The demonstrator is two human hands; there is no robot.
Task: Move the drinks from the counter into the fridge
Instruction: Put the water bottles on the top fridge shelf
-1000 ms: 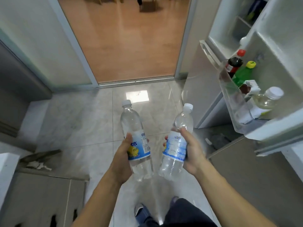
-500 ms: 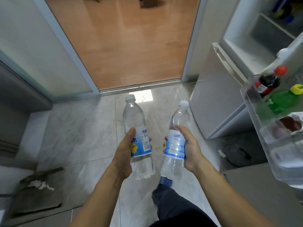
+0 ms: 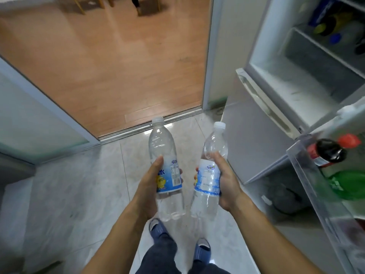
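My left hand (image 3: 151, 186) grips a clear bottle with a white cap and a blue-and-yellow label (image 3: 165, 155) around its middle. Beside it, my right hand (image 3: 227, 184) grips a second clear bottle with a blue-and-white label (image 3: 214, 143). Both are upright, held over the tiled floor in front of me. The fridge (image 3: 296, 82) stands open at the right, its white interior shelf bare near the front. The open fridge door's clear shelf (image 3: 308, 175) holds a dark cola bottle with a red cap (image 3: 327, 153) and a green bottle (image 3: 349, 184).
A sliding-door track (image 3: 158, 123) separates the grey tiles from a wooden floor ahead. Frosted glass panels stand at the left. The lower fridge compartment (image 3: 254, 139) is closed. Blurred bottles sit on an upper fridge shelf (image 3: 331, 30). My feet (image 3: 158, 228) in blue slippers are below.
I have stepped forward and turned toward the fridge; its interior fills more of the right side. Both bottles stay in my hands, carried slightly higher and closer to the fridge.
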